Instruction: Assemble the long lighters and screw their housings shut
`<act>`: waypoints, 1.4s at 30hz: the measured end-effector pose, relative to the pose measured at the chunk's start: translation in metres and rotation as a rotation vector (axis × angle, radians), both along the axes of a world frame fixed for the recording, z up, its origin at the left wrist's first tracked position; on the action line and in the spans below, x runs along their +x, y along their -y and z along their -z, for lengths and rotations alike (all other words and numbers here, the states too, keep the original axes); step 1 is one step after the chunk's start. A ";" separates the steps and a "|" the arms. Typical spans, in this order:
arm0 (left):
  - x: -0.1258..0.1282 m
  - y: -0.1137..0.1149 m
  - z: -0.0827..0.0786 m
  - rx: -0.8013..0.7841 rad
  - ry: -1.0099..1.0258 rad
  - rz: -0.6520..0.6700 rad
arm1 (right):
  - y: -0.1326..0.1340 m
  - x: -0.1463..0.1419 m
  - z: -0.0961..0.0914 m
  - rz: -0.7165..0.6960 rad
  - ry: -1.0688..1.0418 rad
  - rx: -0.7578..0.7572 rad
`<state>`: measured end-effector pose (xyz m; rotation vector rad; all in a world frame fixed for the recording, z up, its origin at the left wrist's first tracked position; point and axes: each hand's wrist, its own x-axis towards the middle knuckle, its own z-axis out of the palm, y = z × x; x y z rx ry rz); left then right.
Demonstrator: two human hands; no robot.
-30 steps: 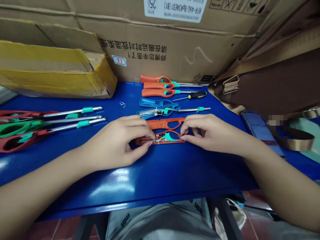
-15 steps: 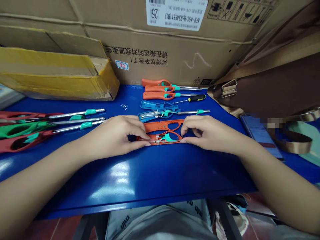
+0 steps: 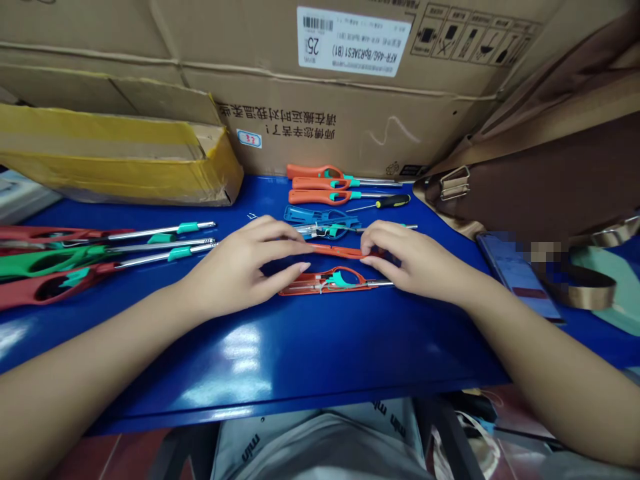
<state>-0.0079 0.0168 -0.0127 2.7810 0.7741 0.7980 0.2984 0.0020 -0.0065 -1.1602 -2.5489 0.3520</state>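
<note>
Both of my hands are at an orange lighter casing half (image 3: 336, 251), which is tipped up so that its narrow edge shows. My left hand (image 3: 250, 263) has its fingers over the left end, which they partly hide, with the thumb lower and a little apart. At the other end, my right hand (image 3: 407, 257) pinches the tip between thumb and fingers. Just below lies the matching orange casing half (image 3: 300, 291), holding a clear fuel tank, a green trigger (image 3: 342, 279) and a thin white tube. A metal barrel (image 3: 379, 283) extends from it toward my right hand.
Behind are an opened blue lighter (image 3: 315, 215), a screwdriver (image 3: 393, 201) and several orange lighters (image 3: 313, 183). Red and green lighters (image 3: 60, 260) lie left. Small screws (image 3: 253, 217) sit near a taped carton (image 3: 170, 180). A phone (image 3: 520, 280) and brown bag (image 3: 530, 173) are right.
The upper orange casing half has gone from lying flat to tipped on edge. My hands have moved from the lower half up to it, and the metal barrel now shows.
</note>
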 end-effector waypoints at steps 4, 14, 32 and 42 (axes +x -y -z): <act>-0.002 -0.002 0.001 0.136 -0.037 -0.020 | 0.006 -0.009 -0.004 0.092 -0.309 -0.177; -0.005 0.005 -0.008 0.107 -0.146 0.045 | 0.007 -0.017 -0.007 0.219 -0.567 -0.767; -0.001 0.010 -0.009 -0.133 -0.334 0.000 | 0.016 -0.019 0.005 0.002 -0.023 -0.115; -0.004 0.015 -0.012 -0.096 -0.391 -0.047 | 0.015 -0.019 0.008 -0.041 -0.044 -0.129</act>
